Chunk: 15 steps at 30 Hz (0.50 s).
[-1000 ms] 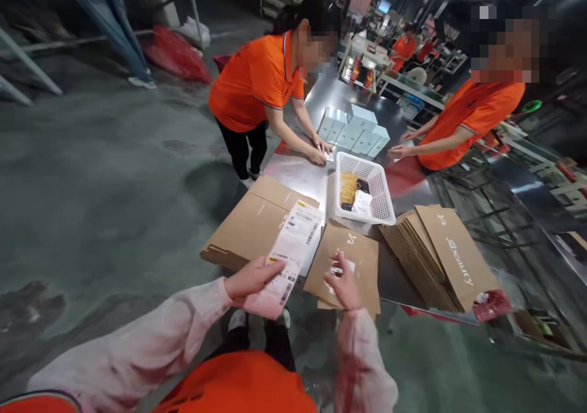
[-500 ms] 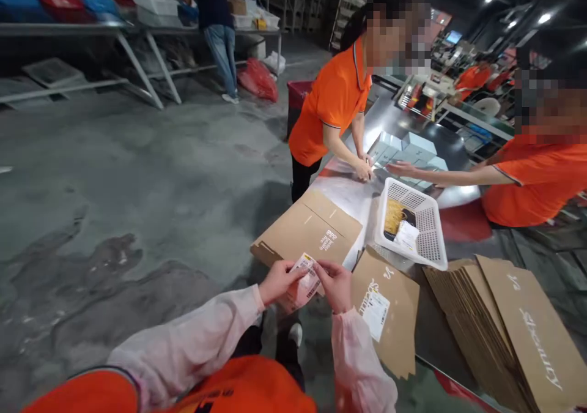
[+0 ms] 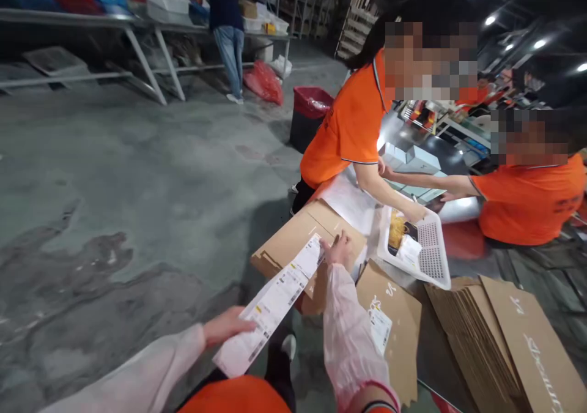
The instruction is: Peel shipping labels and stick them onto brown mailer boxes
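Observation:
A long strip of white printed shipping labels stretches slantwise between my two hands. My left hand pinches its lower part, thumb on top. At the upper end my right hand grips the strip's edge between thumb and fingers, over a flat brown cardboard box on the table. To the right of my right forearm lies another flat cardboard box with a white label on it, partly covered by my sleeve.
A white plastic basket holds yellow and white items; a co-worker's hand reaches into it. Stacked flat cardboard boxes lie at right. Pale boxes stand farther back, near a second co-worker's arm. A lined bin stands behind.
My hands have moved apart, the left down and leftward, drawing the folded labels out into a long strip. The nearer co-worker has leaned over and put a hand into the basket.

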### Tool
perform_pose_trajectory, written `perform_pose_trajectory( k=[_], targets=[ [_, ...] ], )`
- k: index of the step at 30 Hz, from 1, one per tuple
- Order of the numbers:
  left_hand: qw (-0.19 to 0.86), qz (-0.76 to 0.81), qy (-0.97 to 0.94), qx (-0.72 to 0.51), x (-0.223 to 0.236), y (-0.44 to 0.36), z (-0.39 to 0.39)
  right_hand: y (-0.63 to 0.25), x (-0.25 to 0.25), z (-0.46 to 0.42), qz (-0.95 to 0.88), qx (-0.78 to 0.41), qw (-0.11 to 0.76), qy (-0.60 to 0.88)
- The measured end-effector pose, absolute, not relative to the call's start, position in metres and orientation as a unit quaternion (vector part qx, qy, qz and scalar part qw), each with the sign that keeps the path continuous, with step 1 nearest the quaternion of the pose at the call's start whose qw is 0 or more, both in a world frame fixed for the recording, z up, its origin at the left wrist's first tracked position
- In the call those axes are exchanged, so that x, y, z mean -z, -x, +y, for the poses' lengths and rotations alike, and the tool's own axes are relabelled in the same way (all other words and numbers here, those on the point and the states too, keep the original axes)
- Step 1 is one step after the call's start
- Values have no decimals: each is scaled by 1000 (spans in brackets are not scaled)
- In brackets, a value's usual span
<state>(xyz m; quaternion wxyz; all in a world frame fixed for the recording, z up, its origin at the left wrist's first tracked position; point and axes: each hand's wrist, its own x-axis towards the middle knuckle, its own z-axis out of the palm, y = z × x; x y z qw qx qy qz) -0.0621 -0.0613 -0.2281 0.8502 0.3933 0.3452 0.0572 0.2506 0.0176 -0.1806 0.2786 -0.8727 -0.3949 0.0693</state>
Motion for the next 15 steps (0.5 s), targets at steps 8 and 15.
perform_pose_trajectory(
  k=[8, 15],
  targets=[
    [761, 422, -464, -163, 163, 50, -5, -176, 193, -34, -716, -105, 61, 687],
    [442, 498, -720, -196, 155, -63, 72, -203, 233, -124, -440, -79, 301, 842]
  ],
)
